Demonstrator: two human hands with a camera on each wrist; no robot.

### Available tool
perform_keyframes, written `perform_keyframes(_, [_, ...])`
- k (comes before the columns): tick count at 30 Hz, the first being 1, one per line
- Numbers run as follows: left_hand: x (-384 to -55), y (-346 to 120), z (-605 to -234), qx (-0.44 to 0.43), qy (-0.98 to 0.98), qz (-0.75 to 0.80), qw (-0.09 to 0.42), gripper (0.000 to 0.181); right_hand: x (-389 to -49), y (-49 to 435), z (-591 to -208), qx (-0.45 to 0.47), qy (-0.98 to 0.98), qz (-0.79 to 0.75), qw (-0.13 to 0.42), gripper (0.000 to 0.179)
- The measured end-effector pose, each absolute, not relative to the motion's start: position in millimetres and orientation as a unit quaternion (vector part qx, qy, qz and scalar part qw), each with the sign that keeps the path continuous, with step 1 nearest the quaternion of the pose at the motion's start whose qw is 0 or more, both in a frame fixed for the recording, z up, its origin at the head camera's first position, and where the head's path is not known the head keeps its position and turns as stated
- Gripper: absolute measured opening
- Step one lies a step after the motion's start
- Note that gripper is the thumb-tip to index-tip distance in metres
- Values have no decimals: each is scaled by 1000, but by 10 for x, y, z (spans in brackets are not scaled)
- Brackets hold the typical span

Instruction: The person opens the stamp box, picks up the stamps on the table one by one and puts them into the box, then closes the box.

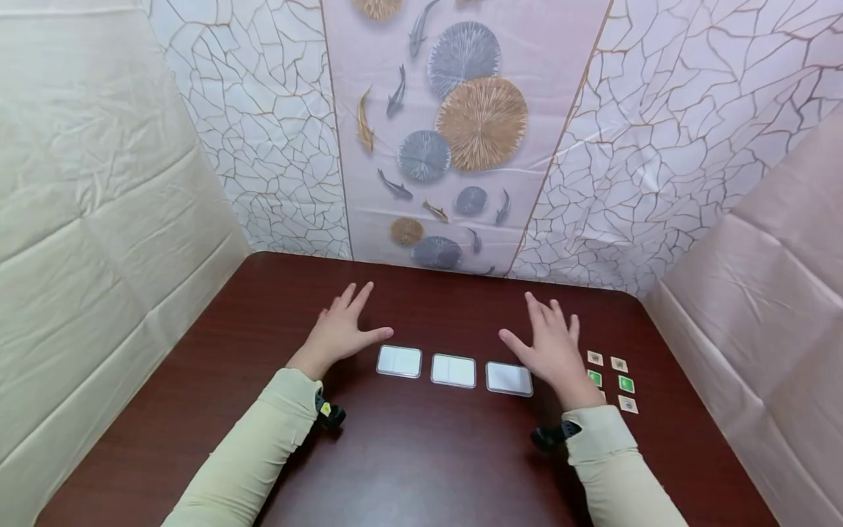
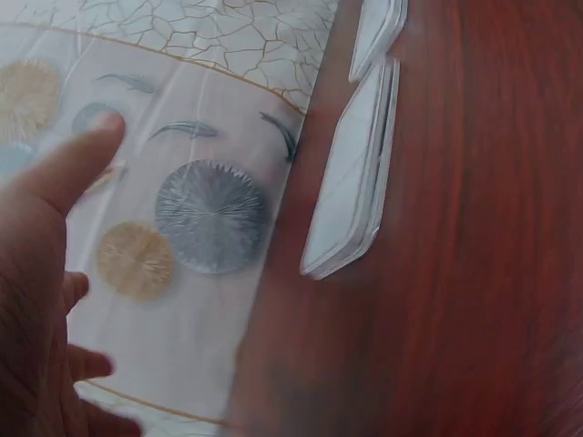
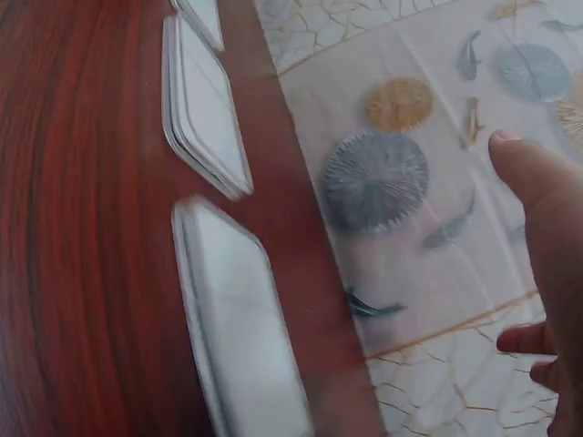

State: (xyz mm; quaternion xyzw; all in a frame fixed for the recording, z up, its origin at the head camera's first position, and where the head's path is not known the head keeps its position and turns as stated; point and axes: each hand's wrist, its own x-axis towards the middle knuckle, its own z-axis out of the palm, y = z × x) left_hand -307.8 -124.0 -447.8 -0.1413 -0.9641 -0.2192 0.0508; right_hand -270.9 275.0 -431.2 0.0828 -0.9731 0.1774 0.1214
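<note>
Three flat, clear-edged white rectangular cases lie in a row on the table: the left case (image 1: 399, 361), the middle case (image 1: 453, 371) and the right case (image 1: 509, 378). My left hand (image 1: 340, 331) hovers beside the left case with fingers spread, holding nothing. Over near the right case, my right hand (image 1: 552, 350) is also spread and has nothing in it. In the left wrist view, the nearest case (image 2: 351, 173) lies apart from the thumb. The right wrist view shows the right case (image 3: 239, 319) blurred, with the thumb off to the side.
Small square tiles lie in two columns at the right, including a green tile (image 1: 626, 384) and a pale patterned tile (image 1: 619, 364); my right hand and wrist partly hide some. The dark red-brown table (image 1: 408, 454) ends at a patterned cloth backdrop (image 1: 428, 212), with cloth walls on both sides.
</note>
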Motion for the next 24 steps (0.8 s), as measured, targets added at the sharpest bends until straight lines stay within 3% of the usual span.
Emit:
perform_keyframes(6, [-3069,-1288,-4644,-200,-949,-242,30,98,-2803,2410,-4518,120,-959,197,163,83])
perform_keyframes(16, [-3051,-1264,-4877,-260,-941,-212,-50,85,-2893,1777,-4872,177,-952,193,161,67])
perform_keyframes(24, [-3052,-1307,-4965,-267,-932,-243,-33,59,-2880,1391,-4961,223,-958,135,120,69])
